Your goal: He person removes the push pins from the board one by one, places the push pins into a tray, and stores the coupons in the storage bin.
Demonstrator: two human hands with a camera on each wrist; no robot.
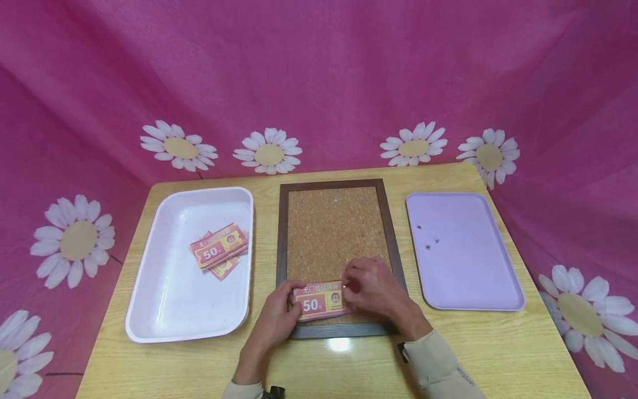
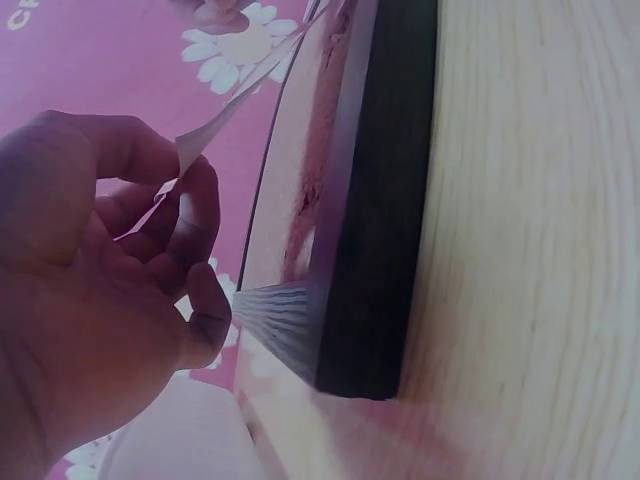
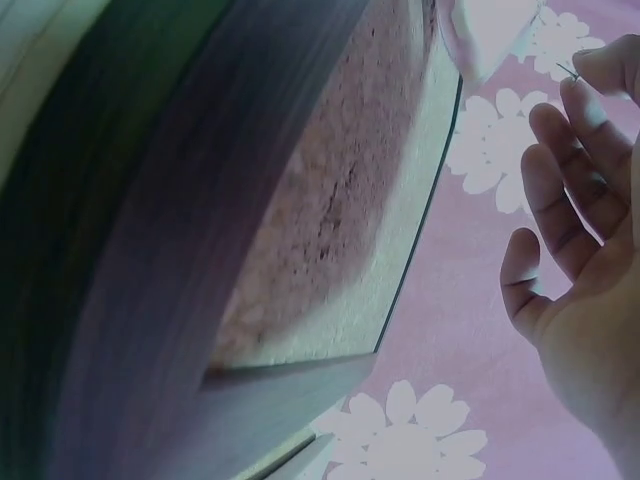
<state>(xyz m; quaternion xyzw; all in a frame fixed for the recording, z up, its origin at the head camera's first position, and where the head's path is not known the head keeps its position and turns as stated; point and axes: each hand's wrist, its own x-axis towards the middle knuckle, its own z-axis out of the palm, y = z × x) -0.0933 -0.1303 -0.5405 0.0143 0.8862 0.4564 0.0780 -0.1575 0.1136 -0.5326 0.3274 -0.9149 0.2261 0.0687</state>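
My left hand (image 1: 275, 317) pinches the left edge of a pink and yellow "50" coupon (image 1: 319, 303) over the lower part of a framed cork board (image 1: 334, 233). In the left wrist view, the paper coupon (image 2: 222, 122) stands edge-on between thumb and fingers. My right hand (image 1: 375, 289) is at the coupon's right end. A thin pin (image 3: 568, 71) is held between thumb and index finger in the right wrist view, its other fingers loosely bent. Whether the pin touches the coupon cannot be told.
On the left, a white tray (image 1: 164, 299) holds several more coupons (image 1: 219, 249). At right, a purple tray (image 1: 468, 266) holds a few small pins (image 1: 428, 247). The board has a dark raised frame (image 1: 282, 238). Behind the table hangs a pink flowered cloth (image 1: 329, 83).
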